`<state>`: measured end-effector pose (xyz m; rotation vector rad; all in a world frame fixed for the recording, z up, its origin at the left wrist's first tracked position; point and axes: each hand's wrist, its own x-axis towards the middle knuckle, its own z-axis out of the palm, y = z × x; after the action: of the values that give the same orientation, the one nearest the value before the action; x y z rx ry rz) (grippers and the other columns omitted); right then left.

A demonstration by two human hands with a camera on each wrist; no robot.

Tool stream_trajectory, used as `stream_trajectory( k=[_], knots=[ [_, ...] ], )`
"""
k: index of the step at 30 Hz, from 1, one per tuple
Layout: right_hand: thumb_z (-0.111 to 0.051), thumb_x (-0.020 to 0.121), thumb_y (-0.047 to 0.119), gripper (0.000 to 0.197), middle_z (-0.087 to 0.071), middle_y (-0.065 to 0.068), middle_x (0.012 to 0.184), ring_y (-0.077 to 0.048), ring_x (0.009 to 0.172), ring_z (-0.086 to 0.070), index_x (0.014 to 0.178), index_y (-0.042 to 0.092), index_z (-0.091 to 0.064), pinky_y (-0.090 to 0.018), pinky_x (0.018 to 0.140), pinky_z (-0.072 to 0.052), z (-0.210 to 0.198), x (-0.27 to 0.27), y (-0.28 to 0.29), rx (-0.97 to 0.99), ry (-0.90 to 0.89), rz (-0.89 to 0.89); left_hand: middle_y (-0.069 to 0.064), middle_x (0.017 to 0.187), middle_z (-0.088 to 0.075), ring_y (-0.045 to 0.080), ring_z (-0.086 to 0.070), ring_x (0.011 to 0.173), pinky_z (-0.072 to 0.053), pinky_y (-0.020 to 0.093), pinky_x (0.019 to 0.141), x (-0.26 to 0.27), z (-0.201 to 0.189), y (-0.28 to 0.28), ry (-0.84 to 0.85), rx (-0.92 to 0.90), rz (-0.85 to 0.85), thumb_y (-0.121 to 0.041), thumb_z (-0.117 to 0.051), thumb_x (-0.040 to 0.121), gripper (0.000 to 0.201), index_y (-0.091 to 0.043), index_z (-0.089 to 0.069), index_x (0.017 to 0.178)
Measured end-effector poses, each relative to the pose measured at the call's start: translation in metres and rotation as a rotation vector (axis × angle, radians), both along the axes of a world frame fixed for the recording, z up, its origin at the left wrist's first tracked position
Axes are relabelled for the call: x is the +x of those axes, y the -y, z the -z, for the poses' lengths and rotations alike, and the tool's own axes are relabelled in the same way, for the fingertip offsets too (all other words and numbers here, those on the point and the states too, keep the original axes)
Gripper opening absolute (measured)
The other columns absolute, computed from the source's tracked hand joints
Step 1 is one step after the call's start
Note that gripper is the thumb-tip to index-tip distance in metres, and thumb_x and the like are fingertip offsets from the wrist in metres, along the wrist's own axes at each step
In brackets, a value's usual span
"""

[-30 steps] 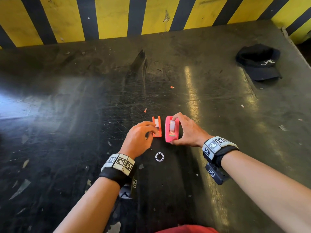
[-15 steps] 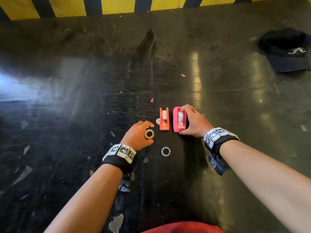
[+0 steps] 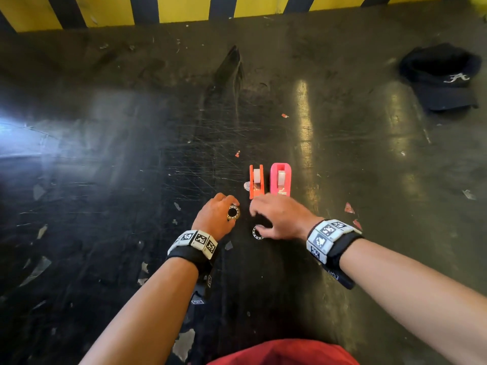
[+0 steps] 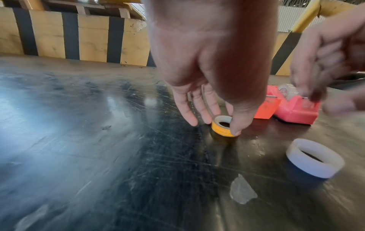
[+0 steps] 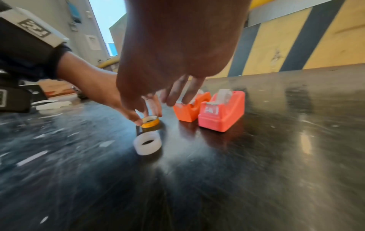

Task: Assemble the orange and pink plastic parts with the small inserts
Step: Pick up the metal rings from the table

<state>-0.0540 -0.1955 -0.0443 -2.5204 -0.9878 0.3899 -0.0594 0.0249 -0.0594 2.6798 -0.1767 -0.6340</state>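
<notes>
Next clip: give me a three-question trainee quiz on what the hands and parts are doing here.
1. True or false: the left hand pinches the yellow ring.
2. Which part stands nearer the left hand: A) orange part B) pink part?
3. Fill in: the white ring lies on the ____, below the right hand.

Key: 1 true; 2 A; 3 table.

dim | glare streaks on tabletop [image 3: 303, 106] | wrist views motion-blurred
</notes>
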Motion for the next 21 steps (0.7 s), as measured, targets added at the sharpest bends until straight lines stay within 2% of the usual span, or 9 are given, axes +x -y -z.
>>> stream_trajectory(
  k=[2,5,9,12,15,18,21],
  knots=[
    [-0.078,0.085,0.033,0.042,-0.056,-0.003,0.118,-0.022,0.102,-0.056,0.12,0.02,-0.058,-0.038,0.076,-0.053,0.003,-0.007,-0.011,-0.165,-0.154,-0.097,0.003,0.129,-0.057,0.024,-0.064,0.112,-0.058,0.039,0.094,-0.005,0.001,-0.002,-0.013,0.006,-0.01,-0.023,-0.077,0.087,0.047,-0.027,-0.057,0.13],
    [-0.076,0.09,0.029,0.044,-0.049,-0.006,0.128,-0.026,0.111,-0.054,0.128,0.02,-0.056,-0.04,0.078,-0.052,0.011,-0.016,-0.02,-0.327,-0.223,-0.118,0.003,0.128,-0.058,0.024,-0.064,0.11,-0.058,0.038,0.093,-0.014,-0.001,-0.007,-0.036,-0.003,-0.036,-0.025,-0.077,0.087,0.046,-0.027,-0.058,0.129],
    [-0.071,0.094,0.026,0.034,-0.053,-0.006,0.124,-0.028,0.11,-0.057,0.125,0.017,-0.06,-0.044,0.082,-0.056,0.011,-0.013,-0.027,-0.324,-0.23,-0.111,0.003,0.124,-0.06,0.023,-0.065,0.107,-0.059,0.038,0.092,-0.019,-0.006,-0.021,-0.029,-0.028,-0.067,-0.031,-0.075,0.088,0.043,-0.027,-0.059,0.127],
    [-0.071,0.094,0.032,0.033,-0.057,-0.003,0.12,-0.025,0.104,-0.061,0.124,0.019,-0.064,-0.039,0.078,-0.056,-0.004,0.007,-0.037,-0.248,-0.208,-0.062,0.004,0.121,-0.061,0.025,-0.066,0.105,-0.058,0.041,0.092,-0.011,-0.013,-0.033,0.001,-0.055,-0.087,-0.032,-0.074,0.088,0.041,-0.025,-0.061,0.126],
    [-0.075,0.091,0.029,0.036,-0.061,-0.002,0.12,-0.024,0.104,-0.063,0.124,0.019,-0.065,-0.041,0.081,-0.057,-0.018,0.037,-0.053,-0.157,-0.168,0.04,0.008,0.119,-0.063,0.028,-0.065,0.106,-0.055,0.041,0.093,0.007,-0.019,-0.042,0.043,-0.076,-0.104,-0.03,-0.074,0.088,0.04,-0.021,-0.063,0.126],
    [-0.079,0.089,0.025,0.035,-0.064,-0.004,0.119,-0.027,0.105,-0.065,0.12,0.016,-0.065,-0.037,0.08,-0.053,-0.021,0.065,-0.068,-0.162,-0.128,0.091,0.008,0.119,-0.063,0.03,-0.065,0.106,-0.055,0.044,0.093,0.028,-0.022,-0.048,0.061,-0.069,-0.12,-0.03,-0.075,0.086,0.044,-0.02,-0.062,0.127],
    [-0.079,0.09,0.03,0.034,-0.063,-0.002,0.118,-0.029,0.106,-0.065,0.12,0.019,-0.066,-0.037,0.08,-0.047,-0.015,0.085,-0.08,-0.244,-0.059,0.1,0.008,0.122,-0.063,0.03,-0.066,0.107,-0.055,0.045,0.093,0.048,-0.017,-0.053,0.069,-0.056,-0.121,-0.031,-0.076,0.086,0.047,-0.02,-0.061,0.129]
  ],
)
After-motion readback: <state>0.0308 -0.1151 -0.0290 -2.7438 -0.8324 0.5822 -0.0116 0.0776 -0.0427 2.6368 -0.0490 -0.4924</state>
